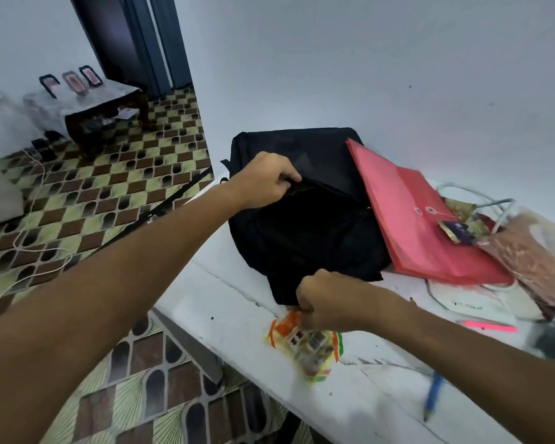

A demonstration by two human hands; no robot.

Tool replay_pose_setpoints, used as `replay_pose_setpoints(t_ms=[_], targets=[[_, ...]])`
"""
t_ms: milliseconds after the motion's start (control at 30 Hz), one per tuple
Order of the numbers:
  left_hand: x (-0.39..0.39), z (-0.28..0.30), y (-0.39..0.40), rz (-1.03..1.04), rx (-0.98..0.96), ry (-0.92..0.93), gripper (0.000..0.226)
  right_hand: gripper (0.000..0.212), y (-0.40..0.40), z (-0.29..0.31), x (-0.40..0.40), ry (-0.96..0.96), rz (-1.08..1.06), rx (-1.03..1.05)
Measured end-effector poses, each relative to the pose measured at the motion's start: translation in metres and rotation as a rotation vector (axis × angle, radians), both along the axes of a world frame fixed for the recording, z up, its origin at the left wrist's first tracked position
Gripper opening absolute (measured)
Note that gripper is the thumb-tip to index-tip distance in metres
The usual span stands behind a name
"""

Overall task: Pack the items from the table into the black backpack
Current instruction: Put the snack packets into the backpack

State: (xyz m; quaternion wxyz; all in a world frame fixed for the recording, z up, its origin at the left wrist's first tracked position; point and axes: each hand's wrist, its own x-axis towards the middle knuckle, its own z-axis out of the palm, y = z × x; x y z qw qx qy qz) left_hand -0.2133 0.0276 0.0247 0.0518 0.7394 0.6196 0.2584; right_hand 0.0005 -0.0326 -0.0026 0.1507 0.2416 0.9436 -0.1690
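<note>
Head view: left hand [263,179] grips black backpack [305,219] far rim; right hand [326,299] pinches near rim, perhaps also snack packet [308,342], near bench [225,302] edge.

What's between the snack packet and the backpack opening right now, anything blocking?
Nothing visible blocks it. The right hand pinches the snack packet at the near edge of the black backpack, and the left hand grips the far edge of the opening. The red folder leans on the backpack's right side, clear of the opening.
</note>
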Motion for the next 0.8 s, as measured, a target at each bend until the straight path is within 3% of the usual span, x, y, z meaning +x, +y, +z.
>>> replay_pose_setpoints(t_ms=[133,533,633,733,800], targets=[[-0.001,-0.006,-0.004,0.006,-0.022,-0.003,0.028,0.037,-0.022,-0.006,-0.002,-0.057,-0.012,0.148],[-0.001,-0.012,-0.015,0.009,-0.029,0.047,0.035,0.028,-0.039,-0.02,-0.001,-0.021,-0.038,0.165],[-0.001,-0.013,-0.017,0.009,-0.01,0.068,0.037,0.04,-0.033,-0.014,-0.001,-0.08,-0.068,0.01],[-0.001,-0.013,-0.016,0.01,0.002,0.067,0.038,0.062,-0.02,0.0,-0.001,-0.08,-0.15,-0.284],[-0.002,-0.012,-0.014,0.012,0.015,0.055,0.038,0.054,-0.007,0.01,0.002,0.008,-0.197,-0.542]])
